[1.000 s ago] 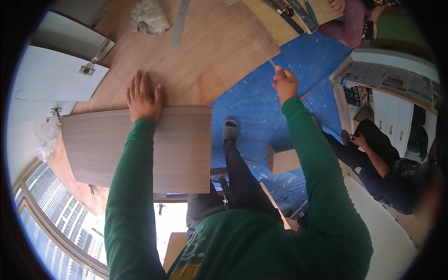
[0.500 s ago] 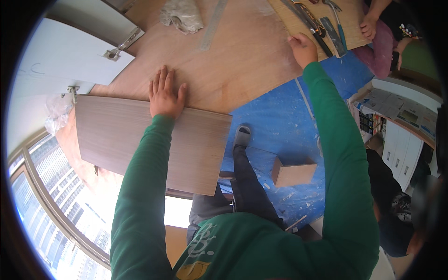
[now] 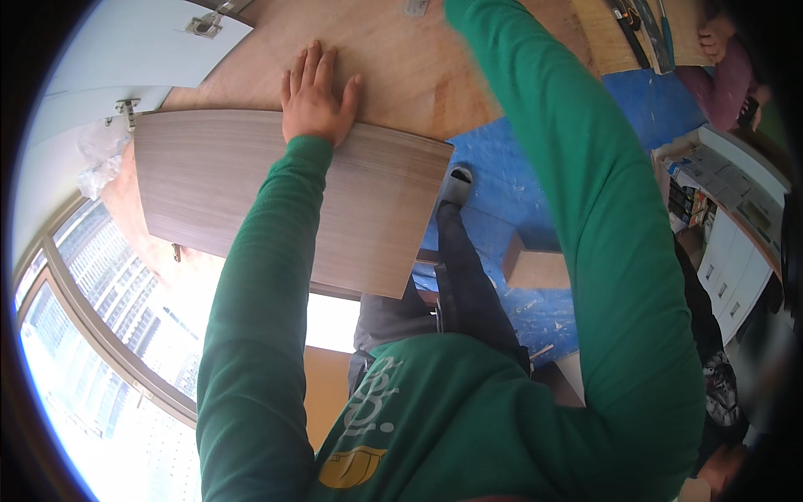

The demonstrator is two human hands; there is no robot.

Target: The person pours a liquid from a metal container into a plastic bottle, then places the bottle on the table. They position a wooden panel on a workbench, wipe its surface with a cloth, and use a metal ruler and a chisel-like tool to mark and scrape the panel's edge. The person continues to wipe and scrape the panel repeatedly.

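Note:
My left hand lies flat with its fingers stretched out and thumb apart. Its fingers are on the brown plywood surface, and its heel is over the far edge of a grey-brown wood-grain panel. My right forearm, in a green sleeve, reaches forward across the plywood and leaves the picture at the top. The right hand itself is out of sight, so what it holds or touches is hidden. The end of a metal ruler shows at the top edge, left of that sleeve.
White cabinet doors with metal hinges stand far left. At the top right are hand tools and another person's hand. Blue sheeting covers the floor, with a small board box on it. A window is at left.
My right hand has moved forward and left, out of the picture. The left hand stays flat at the panel's edge. The view has shifted, and the crumpled plastic bag has left the top.

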